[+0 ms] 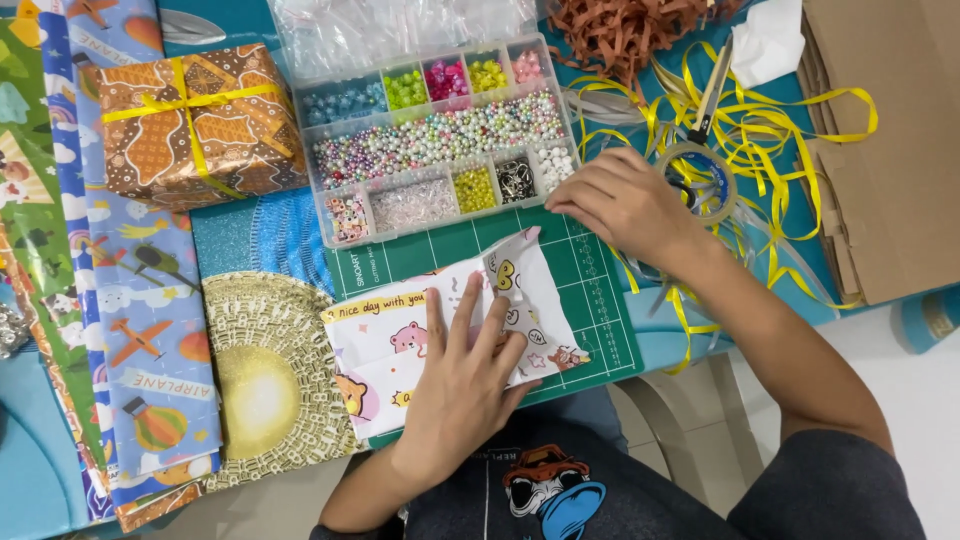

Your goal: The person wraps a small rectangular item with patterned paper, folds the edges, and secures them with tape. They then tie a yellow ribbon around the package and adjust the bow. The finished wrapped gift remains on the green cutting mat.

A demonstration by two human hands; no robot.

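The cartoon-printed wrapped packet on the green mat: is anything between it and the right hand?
Nothing visible. The right hand rests at the bead box's corner, with only bare green mat between it and the packet. The left hand lies flat on the packet.

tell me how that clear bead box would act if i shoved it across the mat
The bead box sits flat and wide, so it would likely slide rather than tip. Its lid looks open, so the loose beads could jump compartments or spill. Packed full, it is probably fairly heavy for its size. The right hand rests at its corner.
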